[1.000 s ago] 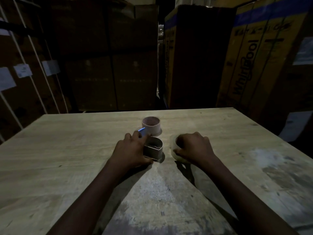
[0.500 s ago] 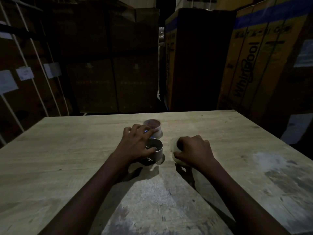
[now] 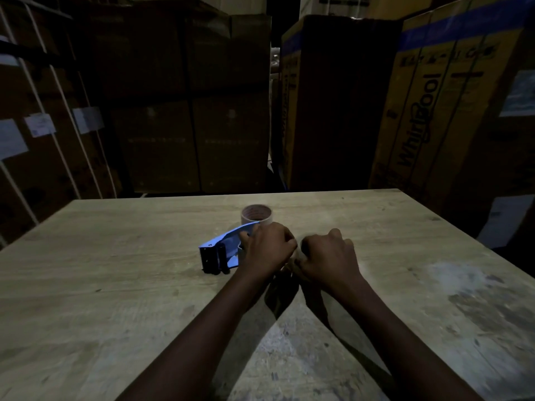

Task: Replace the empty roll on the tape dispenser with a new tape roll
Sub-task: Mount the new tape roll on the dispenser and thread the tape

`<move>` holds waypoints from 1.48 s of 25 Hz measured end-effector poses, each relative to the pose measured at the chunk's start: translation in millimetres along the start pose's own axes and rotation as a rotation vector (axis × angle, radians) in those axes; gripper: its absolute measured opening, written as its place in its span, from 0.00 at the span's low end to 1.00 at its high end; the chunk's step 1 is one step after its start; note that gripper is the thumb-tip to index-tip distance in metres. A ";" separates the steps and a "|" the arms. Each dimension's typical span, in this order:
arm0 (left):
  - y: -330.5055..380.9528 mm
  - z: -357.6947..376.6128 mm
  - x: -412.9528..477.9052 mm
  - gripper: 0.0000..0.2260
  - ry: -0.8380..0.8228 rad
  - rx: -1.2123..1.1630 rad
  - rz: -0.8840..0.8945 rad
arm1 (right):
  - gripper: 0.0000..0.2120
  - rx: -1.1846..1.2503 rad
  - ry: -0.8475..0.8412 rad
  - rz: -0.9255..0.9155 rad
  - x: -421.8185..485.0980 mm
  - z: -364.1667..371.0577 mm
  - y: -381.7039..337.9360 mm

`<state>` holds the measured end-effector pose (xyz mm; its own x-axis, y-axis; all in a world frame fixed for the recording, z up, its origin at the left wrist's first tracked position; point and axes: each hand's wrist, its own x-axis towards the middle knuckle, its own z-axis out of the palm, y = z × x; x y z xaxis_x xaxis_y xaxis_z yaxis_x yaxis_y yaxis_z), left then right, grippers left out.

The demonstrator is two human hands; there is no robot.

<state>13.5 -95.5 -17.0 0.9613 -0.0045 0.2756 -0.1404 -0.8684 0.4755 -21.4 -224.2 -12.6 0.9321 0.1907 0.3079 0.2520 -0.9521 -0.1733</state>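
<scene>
We work at a bare wooden table [image 3: 115, 285], forearms running in from the near edge. Our right hand [image 3: 327, 259] sits near table centre, curled into a loose fist, knuckles up. What it holds, if anything, is hidden under the hand; we cannot tell. The new tape roll is not identifiable in this view and may lie beneath that fist.

Just to its left, nearly touching it, our left hand [image 3: 269, 247] closes over the rear part of the dispenser [image 3: 220, 253]. The dispenser lies on the table, its blue side plate facing up and its black toothed cutter end pointing left, clear of the hand. The spindle area is covered by the hand.

Just beyond the left hand stands a cardboard core [image 3: 256, 216], upright, open end up. We judge it to be the empty roll, already off the dispenser.

Handling, as judgement:
- Dispenser: rigid and light. Grip the body or handle; keep fingers off the serrated cutter.
- Core: thin card, very light, crushes under pressure. Hold it by the outer wall, loosely.
- New roll: stiffer and heavier than the core, smooth on the outside, sticky at the free end. Hold it by the rim and press it square onto the spindle.

Stacked cartons [image 3: 434, 111] stand in shadow beyond the far edge.
</scene>
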 end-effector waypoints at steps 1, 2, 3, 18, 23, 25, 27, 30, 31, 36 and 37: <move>1.0 0.5 -0.9 0.11 0.019 -0.034 -0.005 | 0.11 -0.005 0.018 -0.001 -0.6 -2.7 0.2; 2.0 0.6 -1.0 0.11 0.034 -0.069 -0.012 | 0.09 -0.002 0.040 0.000 -0.2 -4.3 1.3; 3.7 -0.4 -1.4 0.12 0.047 -0.099 -0.016 | 0.07 0.005 0.069 -0.001 0.0 -6.2 2.1; -54.8 -68.7 -16.4 0.04 0.266 -0.533 -0.040 | 0.17 0.445 0.107 -0.240 58.9 -25.3 -19.0; -99.6 -86.1 -32.5 0.06 0.312 -0.623 -0.110 | 0.22 0.597 0.063 -0.298 59.9 0.8 -22.2; -107.2 -85.8 -36.4 0.03 0.317 -0.653 -0.121 | 0.22 0.603 0.065 -0.308 56.9 2.6 -20.3; -108.6 -83.3 -37.8 0.04 0.325 -0.631 -0.141 | 0.22 0.591 0.066 -0.320 54.0 -0.4 -16.0; -110.8 -83.6 -35.0 0.09 0.363 -0.540 -0.128 | 0.19 0.553 0.082 -0.324 51.4 -3.7 -13.7; -111.6 -83.3 -35.3 0.10 0.376 -0.494 -0.113 | 0.17 0.537 0.090 -0.325 50.9 -3.7 -13.8; -111.7 -82.7 -37.4 0.11 0.390 -0.317 -0.058 | 0.14 0.497 0.115 -0.332 49.0 -3.1 -18.8; -111.6 -83.9 -38.0 0.13 0.375 -0.311 -0.063 | 0.14 0.483 0.117 -0.338 48.6 -3.2 -20.3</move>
<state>-27.2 43.2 -10.4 0.8265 0.2721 0.4928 -0.2036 -0.6717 0.7123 18.0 -196.4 8.9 0.7520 0.4102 0.5160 0.6446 -0.6214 -0.4453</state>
